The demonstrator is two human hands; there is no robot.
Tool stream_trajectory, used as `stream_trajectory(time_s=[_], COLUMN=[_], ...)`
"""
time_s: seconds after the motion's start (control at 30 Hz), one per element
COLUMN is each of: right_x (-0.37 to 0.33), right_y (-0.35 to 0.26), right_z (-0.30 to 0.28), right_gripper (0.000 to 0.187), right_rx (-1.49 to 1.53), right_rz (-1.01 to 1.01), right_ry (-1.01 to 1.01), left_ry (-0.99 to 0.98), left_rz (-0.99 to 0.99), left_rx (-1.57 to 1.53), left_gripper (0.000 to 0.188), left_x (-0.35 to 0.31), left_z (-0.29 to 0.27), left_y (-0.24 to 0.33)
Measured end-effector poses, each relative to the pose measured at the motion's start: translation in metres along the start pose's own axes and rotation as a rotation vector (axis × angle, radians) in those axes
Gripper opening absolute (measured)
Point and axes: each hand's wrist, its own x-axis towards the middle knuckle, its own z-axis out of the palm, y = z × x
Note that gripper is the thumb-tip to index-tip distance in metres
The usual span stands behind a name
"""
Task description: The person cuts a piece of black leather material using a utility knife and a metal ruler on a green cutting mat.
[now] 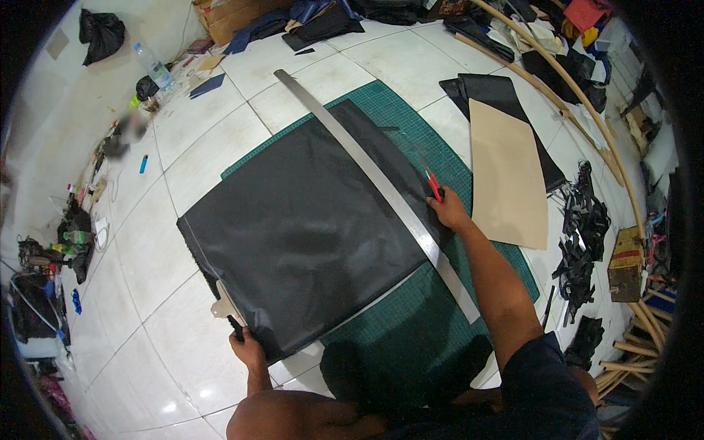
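A large sheet of black fabric (293, 220) lies on a green cutting mat (367, 315) and reaches past its left side onto the floor. A long steel ruler (367, 166) crosses the fabric's right part slantwise, its near end over the bare mat. My right hand (449, 208) is closed around a red cutter (434, 183), just right of the ruler at the fabric's edge. At the near left corner, my left hand (249, 350) is closed on the black grip of a clamp-like tool (222, 302) with a pale flat end against the fabric's edge.
Right of the mat, a beige board (510, 176) partly covers black fabric pieces (499, 88). Beyond lie a heap of black scraps (583, 242) and long bamboo-like poles (565, 81). A plastic bottle (154, 70) and clutter line the left wall. Folded dark cloth (323, 26) lies far off.
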Motion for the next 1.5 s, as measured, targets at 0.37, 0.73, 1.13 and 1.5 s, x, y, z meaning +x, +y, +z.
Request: stream_trajectory(time_s=[0.37,0.73,1.13,1.5], right_x=[-0.078,-0.102,-0.170,-0.251], right_y=[-0.021,-0.036,-0.077,-0.099], right_z=[-0.002,0.013,0.055,0.112], right_gripper=[0.046,0.058,0.047,0.048], right_rx=[-0.071,-0.223,-0.020,0.084], right_rz=[-0.047,-0.134,-0.104,-0.161], right_ry=[0.129,0.046,0.058,-0.073], left_ry=[0.113,-0.497,-0.449,-0.467], left_rz=[0.356,1.036,1.048,1.001], left_rx=[0.029,0.522,0.553,0.437], left_gripper=[0.050,0.079,0.080,0.062], left_x=[-0.003,0.017,0.014,0.016], left_z=[-0.012,0.147,0.158,0.160], left_y=[0.065,0.193,0.181,0.176])
